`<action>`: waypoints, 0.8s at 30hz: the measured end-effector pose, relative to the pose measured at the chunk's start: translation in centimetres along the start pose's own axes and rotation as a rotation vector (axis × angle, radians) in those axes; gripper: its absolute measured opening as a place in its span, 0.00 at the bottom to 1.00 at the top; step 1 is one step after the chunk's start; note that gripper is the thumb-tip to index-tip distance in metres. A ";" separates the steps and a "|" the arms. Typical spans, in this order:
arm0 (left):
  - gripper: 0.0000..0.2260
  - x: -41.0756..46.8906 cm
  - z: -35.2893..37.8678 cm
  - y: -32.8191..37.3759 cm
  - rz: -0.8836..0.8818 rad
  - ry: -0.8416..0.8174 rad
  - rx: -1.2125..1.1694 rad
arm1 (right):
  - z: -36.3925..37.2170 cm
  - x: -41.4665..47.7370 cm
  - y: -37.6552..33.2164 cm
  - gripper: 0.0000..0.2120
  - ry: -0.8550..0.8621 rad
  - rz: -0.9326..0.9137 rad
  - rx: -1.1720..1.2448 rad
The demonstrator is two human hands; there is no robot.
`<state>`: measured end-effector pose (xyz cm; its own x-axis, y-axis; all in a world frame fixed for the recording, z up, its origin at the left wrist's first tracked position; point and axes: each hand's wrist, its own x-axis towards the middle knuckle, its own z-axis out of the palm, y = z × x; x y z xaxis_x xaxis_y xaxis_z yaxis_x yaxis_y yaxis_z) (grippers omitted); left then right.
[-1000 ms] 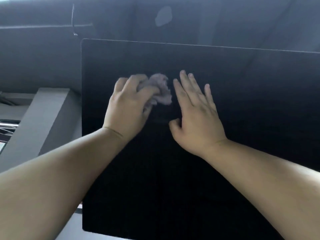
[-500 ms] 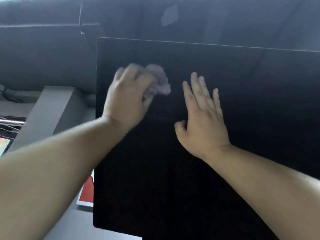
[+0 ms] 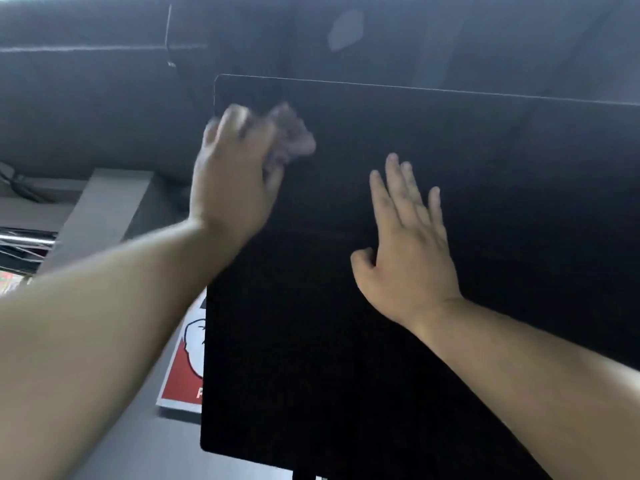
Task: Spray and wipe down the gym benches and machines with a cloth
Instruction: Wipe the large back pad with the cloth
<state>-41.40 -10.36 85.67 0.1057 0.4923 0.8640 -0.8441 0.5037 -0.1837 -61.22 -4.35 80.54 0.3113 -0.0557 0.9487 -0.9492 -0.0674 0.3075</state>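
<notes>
At panel's (image 3: 415, 306) upper-left corner: left hand (image 3: 235, 188) gripping bunched cloth (image 3: 292, 136), now sweeping closer to left edge than a second ago. Right hand (image 3: 408, 244) lying open, flat on panel, bracing. Corner probably being finished; rest needing passes.

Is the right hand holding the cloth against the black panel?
No. The right hand lies flat and empty on the black panel; the cloth is bunched in the left hand.
</notes>
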 end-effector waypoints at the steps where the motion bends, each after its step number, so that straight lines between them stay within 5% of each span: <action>1: 0.10 -2.6 0.1 0.2 0.021 -0.029 -0.014 | 0.1 -0.2 -0.2 0.40 -0.011 -0.015 0.008; 5: 0.12 -10.0 -1.7 0.6 0.154 -0.274 -0.096 | 0.6 -0.3 -2.1 0.40 -0.059 -0.063 0.060; 7: 0.13 -7.6 -2.5 -0.1 0.169 -0.226 -0.083 | 1.1 0.2 -3.1 0.39 -0.061 -0.081 0.058; 11: 0.18 3.5 -2.9 -2.3 -0.106 0.056 0.012 | 2.5 1.0 -4.8 0.38 0.011 -0.082 0.089; 17: 0.17 -3.5 -0.9 -3.2 -0.131 -0.044 0.049 | 3.5 0.2 -4.6 0.39 -0.015 -0.085 0.058; 22: 0.16 -12.2 -3.3 -3.9 -0.029 -0.294 -0.034 | 3.7 -0.4 -5.5 0.39 -0.032 -0.052 0.067; 24: 0.18 -9.0 -3.9 -4.2 -0.068 -0.217 -0.070 | 4.0 -0.3 -5.8 0.40 -0.031 -0.029 0.039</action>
<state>-36.79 -14.13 76.82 0.0387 0.2952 0.9546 -0.7996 0.5821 -0.1476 -55.63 -7.96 78.19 0.3409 -0.0842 0.9363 -0.9373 -0.1077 0.3316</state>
